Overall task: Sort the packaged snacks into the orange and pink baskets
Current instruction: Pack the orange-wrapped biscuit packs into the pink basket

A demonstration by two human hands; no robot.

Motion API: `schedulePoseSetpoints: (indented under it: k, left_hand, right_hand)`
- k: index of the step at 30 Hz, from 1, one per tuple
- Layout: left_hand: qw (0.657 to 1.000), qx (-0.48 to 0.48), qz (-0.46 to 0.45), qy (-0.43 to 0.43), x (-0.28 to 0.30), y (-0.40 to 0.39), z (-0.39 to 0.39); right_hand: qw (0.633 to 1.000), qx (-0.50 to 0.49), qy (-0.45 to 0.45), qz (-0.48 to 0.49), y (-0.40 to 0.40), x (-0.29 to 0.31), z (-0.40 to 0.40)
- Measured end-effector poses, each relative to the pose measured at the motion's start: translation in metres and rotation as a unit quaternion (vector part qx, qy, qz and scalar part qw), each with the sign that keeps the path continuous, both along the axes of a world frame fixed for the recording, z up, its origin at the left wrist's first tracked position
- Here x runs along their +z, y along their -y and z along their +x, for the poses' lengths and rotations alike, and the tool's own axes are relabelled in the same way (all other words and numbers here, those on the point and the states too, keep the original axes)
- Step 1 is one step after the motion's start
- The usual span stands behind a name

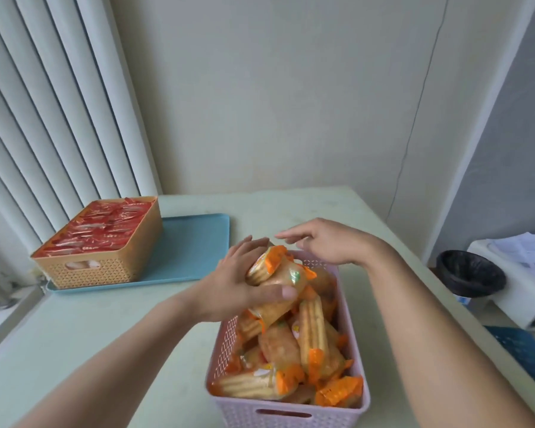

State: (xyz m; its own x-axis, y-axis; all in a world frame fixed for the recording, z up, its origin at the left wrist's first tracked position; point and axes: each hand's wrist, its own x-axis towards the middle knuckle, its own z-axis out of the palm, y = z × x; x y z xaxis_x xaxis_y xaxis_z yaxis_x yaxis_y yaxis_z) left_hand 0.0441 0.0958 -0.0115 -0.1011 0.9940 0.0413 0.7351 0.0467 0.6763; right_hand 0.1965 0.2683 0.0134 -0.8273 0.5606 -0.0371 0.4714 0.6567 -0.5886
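I see left hand (241, 285) gripping probably 2 orange-wrapped packets (275, 273) over pink basket (291, 415) for dropping; right hand (318, 242) open, empty.

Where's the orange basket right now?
Head view, far left: the orange basket, full of red packets, sits on the blue tray by the blinds.

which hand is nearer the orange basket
Left. The left hand grips orange-ended snack packets over the pink basket, on the side facing the orange basket. The right hand hovers open farther away, over the pink basket's far end.
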Motion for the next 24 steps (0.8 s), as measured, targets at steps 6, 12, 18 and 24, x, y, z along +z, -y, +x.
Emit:
schedulePoseSetpoints:
  k: [6, 12, 18, 24]
  left_hand:
    - [0.999, -0.041, 0.006, 0.009, -0.004, -0.004, -0.015]
    - [0.995, -0.084, 0.028, -0.034, -0.010, -0.011, -0.020]
    - [0.996, -0.066, 0.045, -0.036, -0.024, -0.016, -0.020]
    - [0.980, 0.014, 0.085, 0.179, -0.024, -0.019, -0.017]
  right_hand:
    - [0.998, 0.054, 0.002, -0.032, 0.032, 0.020, 0.008]
    - [0.996, 0.029, 0.081, -0.006, 0.044, 0.021, 0.015]
    - [0.982, 0.101, 0.158, -0.027, 0.046, 0.007, 0.008]
    - [0.980, 0.095, 0.166, -0.051, 0.051, 0.014, 0.015]
